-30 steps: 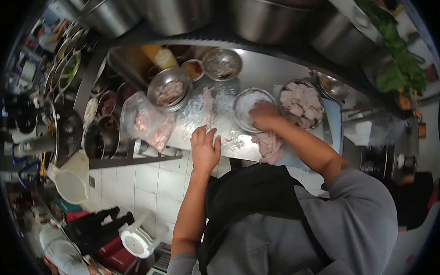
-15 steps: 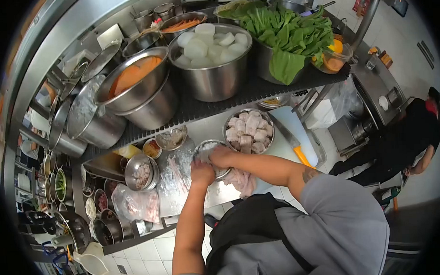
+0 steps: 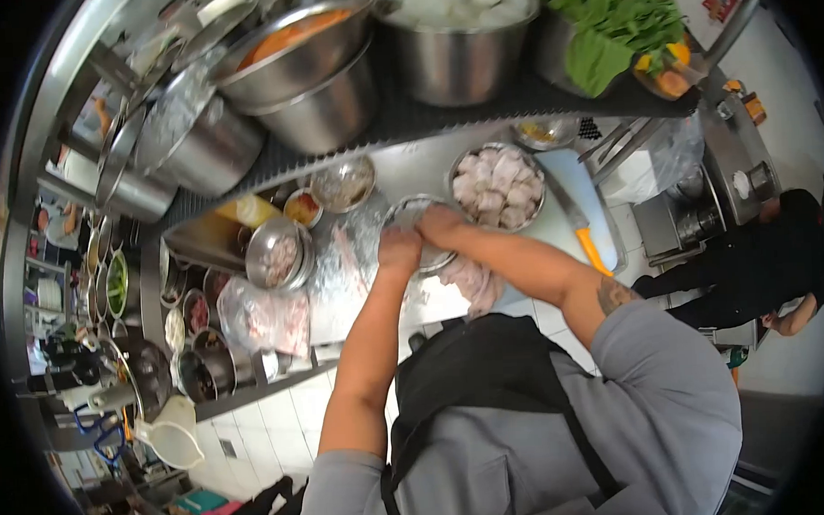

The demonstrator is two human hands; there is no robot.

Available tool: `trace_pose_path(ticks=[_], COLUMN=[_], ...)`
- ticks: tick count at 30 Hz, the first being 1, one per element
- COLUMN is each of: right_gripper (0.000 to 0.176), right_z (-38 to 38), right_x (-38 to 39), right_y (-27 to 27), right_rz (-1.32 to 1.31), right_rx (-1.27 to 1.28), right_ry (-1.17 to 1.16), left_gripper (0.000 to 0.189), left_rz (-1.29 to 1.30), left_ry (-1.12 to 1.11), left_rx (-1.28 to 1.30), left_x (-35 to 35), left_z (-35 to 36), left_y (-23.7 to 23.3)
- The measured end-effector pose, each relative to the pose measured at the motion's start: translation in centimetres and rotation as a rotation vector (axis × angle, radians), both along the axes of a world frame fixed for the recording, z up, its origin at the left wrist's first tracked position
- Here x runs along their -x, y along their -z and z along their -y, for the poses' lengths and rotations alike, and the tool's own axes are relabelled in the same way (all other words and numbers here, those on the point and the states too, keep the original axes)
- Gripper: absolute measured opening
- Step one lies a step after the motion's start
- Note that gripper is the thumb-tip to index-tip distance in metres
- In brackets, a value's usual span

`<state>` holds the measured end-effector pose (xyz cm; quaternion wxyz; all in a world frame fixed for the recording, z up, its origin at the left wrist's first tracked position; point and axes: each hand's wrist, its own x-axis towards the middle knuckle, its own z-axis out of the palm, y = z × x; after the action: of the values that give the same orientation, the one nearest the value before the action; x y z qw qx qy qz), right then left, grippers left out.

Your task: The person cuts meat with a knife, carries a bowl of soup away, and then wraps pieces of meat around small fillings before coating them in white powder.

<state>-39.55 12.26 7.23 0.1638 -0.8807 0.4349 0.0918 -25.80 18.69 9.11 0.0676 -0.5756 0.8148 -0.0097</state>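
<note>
A metal bowl point(image 3: 444, 259) with whitish contents stands on the steel counter, which is dusted with white powder. My left hand point(image 3: 400, 249) reaches in over its left side, fingers down and mostly hidden. Beside it, my right hand point(image 3: 441, 224) reaches into the same bowl, its fingertips also out of sight. What either hand holds cannot be made out. Just behind to the right is a bowl of pale meat pieces point(image 3: 496, 187). Raw pale meat or skin point(image 3: 472, 284) lies in front of the bowl. A pale strip point(image 3: 347, 258) rests on the counter to the left.
An orange-handled knife point(image 3: 593, 250) lies on a pale blue board point(image 3: 568, 175) at right. Overhead, a shelf point(image 3: 399, 138) carries large pots and greens. At left are stacked bowls point(image 3: 280, 253) and a bag of meat point(image 3: 264, 315). Another person point(image 3: 748, 259) stands far right.
The view has shifted, so the counter and shelf appear higher and further right. Both hands remain at the same bowl. The pieces in the meat bowl look unchanged.
</note>
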Motion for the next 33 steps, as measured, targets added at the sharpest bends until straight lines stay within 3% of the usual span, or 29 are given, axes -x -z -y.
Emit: trace_pose_path(ticks=[3,6,10,11,13,17,18,24,29,33], right_gripper=[0.028,0.029,0.039,0.037,0.034,0.034,0.035,0.035,0.030,0.020], right_z=[-1.2,-1.6,0.9,0.7,-1.0,-5.5,-6.4,-12.7,-15.4,-16.2], right_x=[0.5,-0.3,-0.2,-0.4,-1.4,-6.5,-7.8,-11.7,-11.8,-10.8], right_y=[-0.1,-1.6,0.4,0.2,-3.7,-5.6,-5.0,-2.1,-1.3,1.3], right_rz=[0.179,0.000,0.286,0.448,0.751,1.173,1.102,0.652,0.625,0.654], right_rx=[0.206,-0.019,-0.092,-0.332,-0.820,-1.083,-0.942,-0.169,-0.244,0.074], right_ry=[-0.163,-0.116,-0.019,0.132,0.441,0.428,0.355,0.136,0.189,0.070], left_gripper=[0.021,0.024,0.036,0.040,0.041,0.039,0.039,0.027,0.032,0.031], left_rz=[-0.272,-0.745,-1.265,-1.273,-1.523,-1.950,-2.032,-1.674,-1.111,-0.873], left_ry=[-0.194,-0.542,-0.611,-0.599,-0.756,-0.841,-0.847,-0.887,-0.694,-0.498], left_rx=[0.034,-0.093,-0.078,-0.141,-0.299,-0.469,-0.486,-0.387,-0.223,-0.031], left_x=[-1.6,-3.8,-7.8,-8.6,-8.8,-9.7,-10.1,-14.4,-15.4,-15.1], left_z=[-1.6,-3.0,-4.3,-5.1,-6.3,-8.8,-9.3,-12.8,-14.2,-14.8], left_y=[-5.0,-7.0,-2.9,-2.7,-3.3,-3.3,-2.9,1.7,4.3,4.1])
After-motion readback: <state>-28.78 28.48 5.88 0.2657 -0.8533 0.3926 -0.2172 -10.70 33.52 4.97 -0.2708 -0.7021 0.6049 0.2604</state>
